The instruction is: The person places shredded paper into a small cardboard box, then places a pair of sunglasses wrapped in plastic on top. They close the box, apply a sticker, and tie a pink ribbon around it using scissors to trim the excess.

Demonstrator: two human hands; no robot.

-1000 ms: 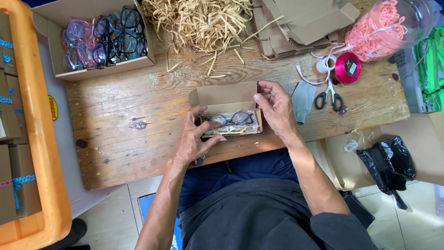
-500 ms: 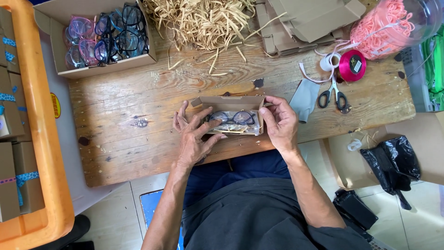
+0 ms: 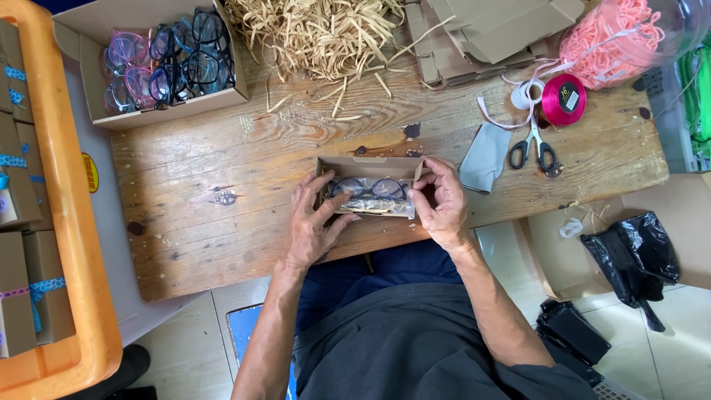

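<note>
A person sits at a worn wooden desk (image 3: 222, 170), both hands at a small open cardboard box (image 3: 368, 167) that lies near the desk's front edge, in the middle. Inside the box lies a pair of dark-rimmed glasses (image 3: 368, 189) in a clear plastic sleeve, resting on a few strands of straw-coloured paper. The left hand (image 3: 311, 222) rests at the box's left end, its fingers (image 3: 324, 194) spread and touching the box wall and the sleeve's edge, loosely placed rather than clenched. The right hand (image 3: 442, 204) grips the box's right end, its fingers (image 3: 422, 200) curled over the side flap, thumb pressing near the sleeve.

Behind the box, at the desk's far edge, sits a heap of shredded paper filling (image 3: 326, 33). To its left stands a larger cardboard carton (image 3: 170, 107) holding many glasses with pink, blue and black frames. To the right of the heap lies a stack of flat folded cartons (image 3: 489, 30). Right of the right hand lie a grey cloth (image 3: 485, 157), black-handled scissors (image 3: 533, 148) and a magenta ribbon spool (image 3: 563, 98), near a clear bag of pink ribbon (image 3: 615, 37). An orange crate (image 3: 74, 222) with tied boxes stands at the far left, and a black plastic bag (image 3: 629, 252) lies lower right
</note>
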